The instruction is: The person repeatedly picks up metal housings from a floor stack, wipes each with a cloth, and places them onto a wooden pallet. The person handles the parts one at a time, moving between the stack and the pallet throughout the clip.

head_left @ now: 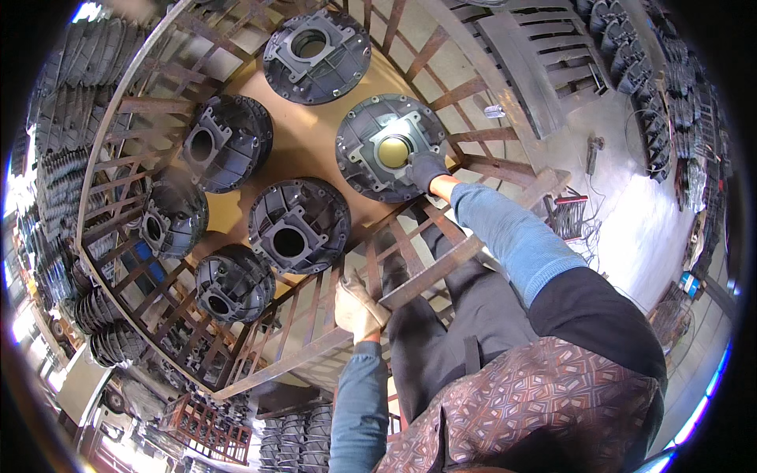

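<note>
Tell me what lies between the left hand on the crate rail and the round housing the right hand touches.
Head view: rusty crate bars and some brown liner board.

five more dark round cast housings lie on the cardboard sheet (315, 134): one (317, 57) at its far edge, two (226, 143) (300, 225) in the middle, two (172, 214) (235, 284) toward the left corner. stacks of dark castings (67, 126) stand left, outside the crate.
</note>
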{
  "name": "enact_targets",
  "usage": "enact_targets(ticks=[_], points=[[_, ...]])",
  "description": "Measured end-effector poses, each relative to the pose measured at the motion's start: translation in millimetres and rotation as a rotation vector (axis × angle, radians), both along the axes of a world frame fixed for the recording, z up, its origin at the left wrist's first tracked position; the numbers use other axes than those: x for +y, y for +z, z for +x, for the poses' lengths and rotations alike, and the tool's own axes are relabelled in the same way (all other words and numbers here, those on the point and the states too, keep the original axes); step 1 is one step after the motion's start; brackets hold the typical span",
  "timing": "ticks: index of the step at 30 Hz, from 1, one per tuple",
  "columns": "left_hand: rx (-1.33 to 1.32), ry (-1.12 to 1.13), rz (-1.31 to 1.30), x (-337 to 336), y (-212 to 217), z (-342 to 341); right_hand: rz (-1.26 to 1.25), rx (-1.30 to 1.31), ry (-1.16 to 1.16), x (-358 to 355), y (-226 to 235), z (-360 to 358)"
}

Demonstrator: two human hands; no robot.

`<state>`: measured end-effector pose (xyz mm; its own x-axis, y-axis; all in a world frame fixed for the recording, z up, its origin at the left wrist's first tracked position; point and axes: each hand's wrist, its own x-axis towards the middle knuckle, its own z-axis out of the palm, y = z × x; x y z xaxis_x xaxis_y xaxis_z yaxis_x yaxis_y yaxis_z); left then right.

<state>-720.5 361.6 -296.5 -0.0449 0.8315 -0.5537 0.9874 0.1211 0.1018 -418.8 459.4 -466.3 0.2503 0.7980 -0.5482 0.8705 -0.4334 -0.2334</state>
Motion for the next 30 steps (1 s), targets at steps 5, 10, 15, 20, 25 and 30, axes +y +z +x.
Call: enact_targets(ticks=[5,10,15,20,25,30], points=[[-0.087,0.043,0.1,-4,7,4,-0.145,0.01,-0.251,-17,43,22],[-0.167,0.209,0.154,-5,-3,5,-0.036,0.136,-0.212,-22,20,22],[-0.161,0.276,0.077,-8,-19,-7,-0.035,0.214,-0.046,15,-27,-17],[-0.049,0.383,-0.156,13,20,21,-0.16,0.261,-0.068,28,-102,-55],[-0.072,0.515,-0.05,12,9,20,-0.174,0.348,-0.092,45,-109,-65],[-0.139,0.645,-0.036,10,14,26,-0.137,0.281,-0.086,23,-147,-60]])
